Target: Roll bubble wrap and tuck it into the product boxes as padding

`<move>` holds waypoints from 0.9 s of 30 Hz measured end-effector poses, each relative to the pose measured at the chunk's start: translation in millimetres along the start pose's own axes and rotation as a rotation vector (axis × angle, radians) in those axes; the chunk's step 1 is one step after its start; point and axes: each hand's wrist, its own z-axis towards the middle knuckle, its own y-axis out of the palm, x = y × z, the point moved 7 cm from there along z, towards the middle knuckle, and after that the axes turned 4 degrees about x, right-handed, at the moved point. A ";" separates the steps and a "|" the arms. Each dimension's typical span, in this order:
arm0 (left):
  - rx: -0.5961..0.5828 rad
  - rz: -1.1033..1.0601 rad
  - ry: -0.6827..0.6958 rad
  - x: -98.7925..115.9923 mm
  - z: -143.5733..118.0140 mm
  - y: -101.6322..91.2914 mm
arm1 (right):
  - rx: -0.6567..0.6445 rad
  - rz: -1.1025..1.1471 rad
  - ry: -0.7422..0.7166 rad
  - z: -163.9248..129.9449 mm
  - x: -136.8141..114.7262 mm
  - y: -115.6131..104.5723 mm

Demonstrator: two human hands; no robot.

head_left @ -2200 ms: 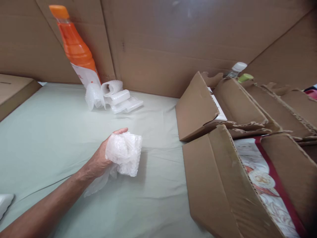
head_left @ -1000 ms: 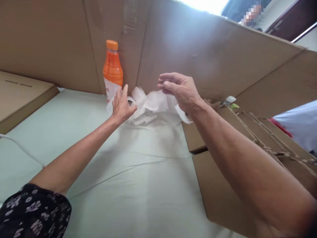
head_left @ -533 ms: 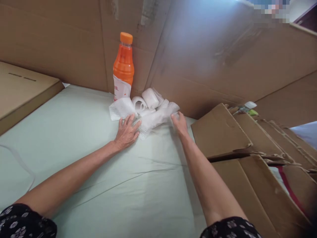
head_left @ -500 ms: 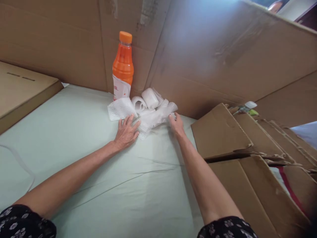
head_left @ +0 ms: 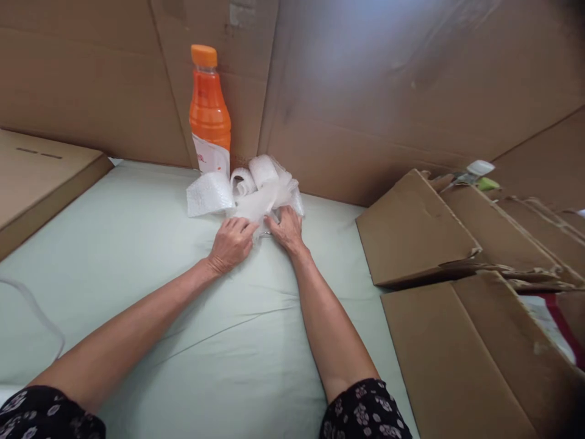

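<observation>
Cardboard wall (head_left: 388,91): tall sheets standing along the far edge of the worktop (head_left: 137,244), which is covered with a pale green cloth.

Cardboard boxes (head_left: 457,341): several at the right, flaps raised and overlapping. The nearest holds something printed, white with a dark red border (head_left: 564,323); the rest is hidden. Behind the farthest flap show a white cap (head_left: 479,167) and a green cap (head_left: 489,183).

Flat carton (head_left: 41,177): at the left edge, closed, with two short slots in its top.

Orange bottle (head_left: 209,113): upright against the cardboard wall, orange cap, filled with orange drink. White label with red print, too small to read.

Bubble wrap (head_left: 249,192): a heap of rolled and loose pieces lying just in front of the bottle.

Left hand (head_left: 231,244): palm down, fingers curled onto the near edge of the wrap.

Right hand (head_left: 287,228): just beside the left, fingers pressing into the same heap.
</observation>
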 end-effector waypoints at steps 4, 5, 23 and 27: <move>-0.048 0.024 0.013 2.6 2.8 6.3 | -0.050 0.115 -0.136 1.2 1.3 -1.3; -0.045 0.040 -0.008 0.8 3.9 7.1 | -0.060 0.143 -0.173 1.7 1.0 -0.3; -0.056 0.092 -0.146 -11.3 4.1 7.4 | 0.343 0.208 -0.004 -35.2 -9.5 -33.6; -0.087 0.086 -0.157 -11.2 5.0 7.9 | 0.268 0.179 -0.026 -59.7 -27.7 -60.6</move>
